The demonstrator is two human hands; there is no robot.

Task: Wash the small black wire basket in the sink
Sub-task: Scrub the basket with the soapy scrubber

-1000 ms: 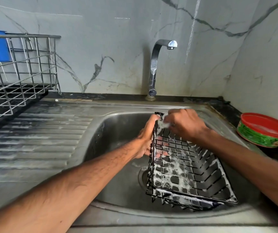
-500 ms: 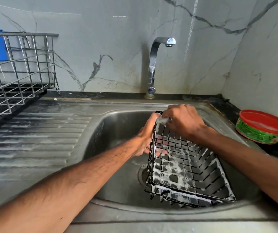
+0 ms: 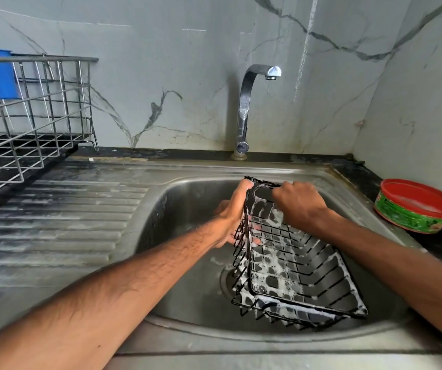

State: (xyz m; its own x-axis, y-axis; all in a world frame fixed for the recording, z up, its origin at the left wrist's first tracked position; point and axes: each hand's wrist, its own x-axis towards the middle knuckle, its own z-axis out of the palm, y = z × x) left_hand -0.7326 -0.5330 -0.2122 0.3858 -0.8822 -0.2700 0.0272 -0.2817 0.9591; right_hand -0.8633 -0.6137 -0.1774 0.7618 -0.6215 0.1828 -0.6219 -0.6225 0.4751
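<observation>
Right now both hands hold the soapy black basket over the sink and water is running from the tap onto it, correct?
Not quite. The head view shows the tap dry, no stream falling. The rest holds: left hand and right hand hold the soapy black basket over the sink.

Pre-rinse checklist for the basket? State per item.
1. Left hand grips black wire basket by its left side: ok.
2. Right hand on the basket's far end; whether it holds a scrubber: cannot tell.
3. Basket soaped: ok, suds cover the wires.
4. Basket inside sink bowl, tilted, near end low: ok.
5. Faucet running: not ok, no water visible.
6. Basket under spout: cannot tell.
</observation>
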